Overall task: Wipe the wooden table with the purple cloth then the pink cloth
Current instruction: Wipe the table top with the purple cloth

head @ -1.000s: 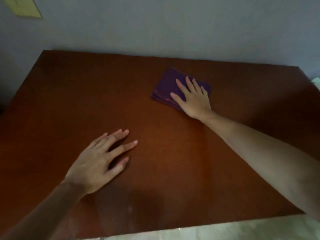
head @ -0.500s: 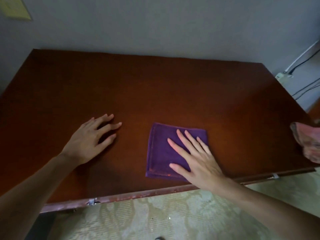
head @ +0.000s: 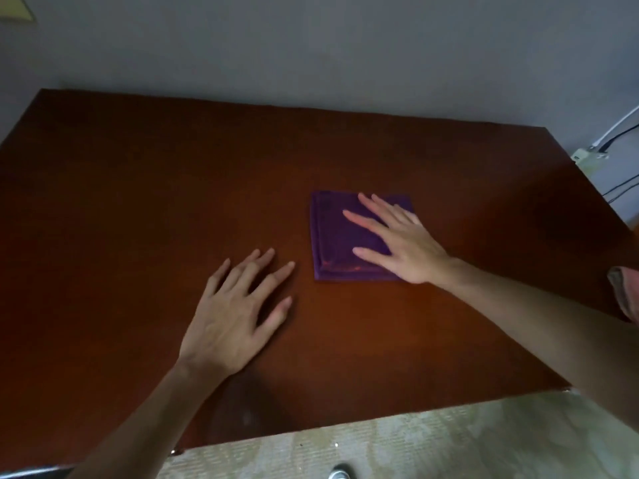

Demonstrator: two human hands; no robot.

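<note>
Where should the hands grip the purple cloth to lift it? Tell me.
Probably the near left corner of the purple cloth, coming in from the left. It lies flat and folded on the table, and the right hand covers its right half, leaving that stacked edge free.

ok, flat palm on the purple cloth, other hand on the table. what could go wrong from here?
1. The right hand only presses the purple cloth with straight fingers, no grip, so it may slide off or let the folded layers bunch.
2. The pink cloth sits at the table's right edge, close to the right forearm; a wide stroke might knock it off.
3. The left hand rests flat close beside the cloth and could block a leftward stroke.
</note>
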